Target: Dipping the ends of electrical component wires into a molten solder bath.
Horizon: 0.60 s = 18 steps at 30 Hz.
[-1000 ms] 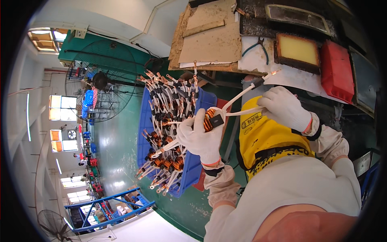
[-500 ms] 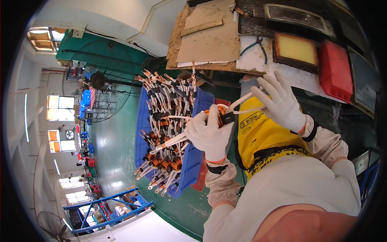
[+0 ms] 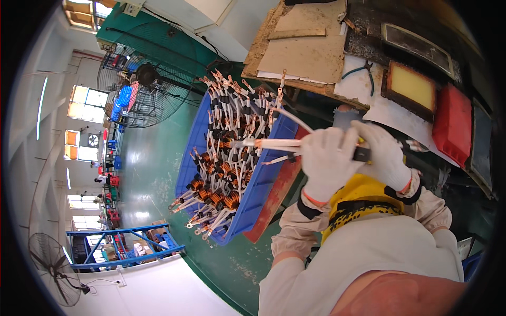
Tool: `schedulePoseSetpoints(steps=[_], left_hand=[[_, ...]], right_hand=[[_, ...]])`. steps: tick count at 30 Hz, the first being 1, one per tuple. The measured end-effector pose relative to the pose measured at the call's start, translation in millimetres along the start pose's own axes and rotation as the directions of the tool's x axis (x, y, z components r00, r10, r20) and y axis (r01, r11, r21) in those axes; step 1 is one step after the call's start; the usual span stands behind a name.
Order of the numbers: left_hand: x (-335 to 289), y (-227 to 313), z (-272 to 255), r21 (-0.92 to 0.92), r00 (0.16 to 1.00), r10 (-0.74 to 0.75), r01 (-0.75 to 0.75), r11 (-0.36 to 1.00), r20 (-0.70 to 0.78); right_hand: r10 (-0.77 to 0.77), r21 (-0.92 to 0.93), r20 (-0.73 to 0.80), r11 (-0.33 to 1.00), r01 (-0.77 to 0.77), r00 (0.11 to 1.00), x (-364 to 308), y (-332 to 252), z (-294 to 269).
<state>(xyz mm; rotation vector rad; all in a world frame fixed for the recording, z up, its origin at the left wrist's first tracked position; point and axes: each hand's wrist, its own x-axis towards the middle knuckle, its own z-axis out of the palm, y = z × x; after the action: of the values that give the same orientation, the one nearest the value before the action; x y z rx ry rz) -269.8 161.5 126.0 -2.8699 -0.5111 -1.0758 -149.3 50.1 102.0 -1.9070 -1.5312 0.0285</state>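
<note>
Holding leads point(image 3: 282, 143) in curled left hand point(image 3: 329, 160), apparently bunching them for control; cupping right hand point(image 3: 389, 158) by block point(image 3: 361, 154), likely steadying, but hiding fingertips, so cannot tell its grip. Positioning block between hands near apron point(image 3: 363, 188), pointing leads toward bin point(image 3: 253, 213), probably for clearance.

Left hand point(image 3: 328, 162) around white cables point(image 3: 282, 144)

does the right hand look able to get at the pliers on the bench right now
Probably yes: the pliers lie uncovered on the white sheet, with nothing apparent blocking the right hand, though it looks busy at the black block beside the left hand.
</note>
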Motion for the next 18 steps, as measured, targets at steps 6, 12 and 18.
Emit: schedulePoseSetpoints(steps=[6,12,18], left_hand=[[24,24,4,-0.117,0.977,0.19,-0.178,0.977,0.101],[33,29,-14,-0.387,0.963,0.259,-0.212,0.897,0.073],[12,14,-20,-0.634,0.986,0.168,-0.144,0.76,-0.023]], right_hand=[[0.267,0.361,0.129,0.884,-0.296,0.955,-25,17,4],[0.25,0.774,-0.113,0.629,-0.072,0.962,-35,50,27],[0.348,0.765,-0.146,0.633,-0.117,0.926,-30,43,23]])
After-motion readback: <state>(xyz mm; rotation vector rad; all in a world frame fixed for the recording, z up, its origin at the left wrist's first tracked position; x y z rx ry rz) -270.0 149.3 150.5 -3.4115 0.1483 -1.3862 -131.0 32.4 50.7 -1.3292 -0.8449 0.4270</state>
